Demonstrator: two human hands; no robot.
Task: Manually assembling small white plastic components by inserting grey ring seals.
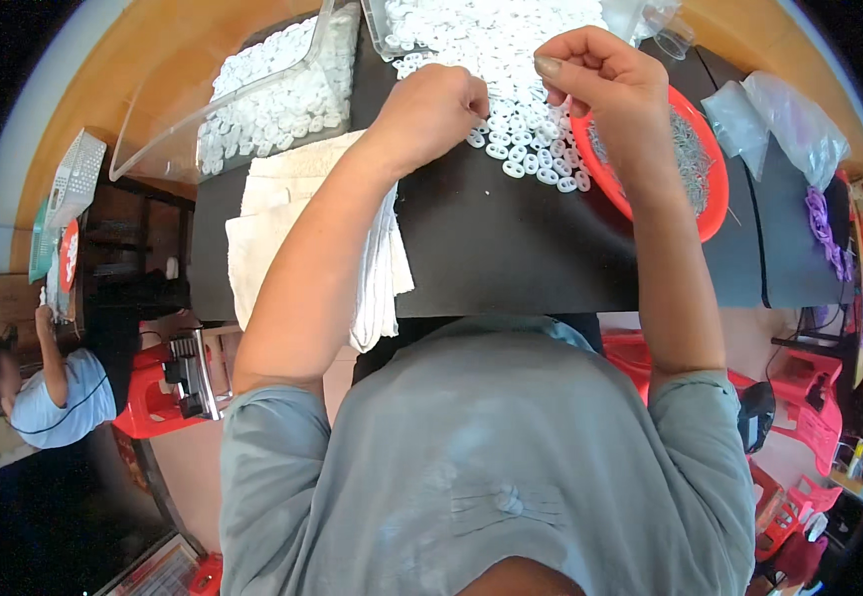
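My left hand (434, 114) is closed, its fingertips turned inward beside a spread of small white oval plastic pieces with holes (526, 149). Whatever it may be gripping is hidden behind the curled fingers. Higher and to the right, my right hand (615, 84) has thumb and forefinger close together in a pinch. Anything between those fingertips is too small to make out. Below the right wrist sits a red oval basin (717, 194), filled with thin grey metal pieces (690, 164); my forearm covers part of it.
A clear bin (168, 149) of white pieces stands at the left of the black table (521, 258). Folded cream cloths (270, 233) lie under my left forearm. Plastic bags (794, 129) rest at the right. Another person (64, 392) works at far left, near red stools (153, 402).
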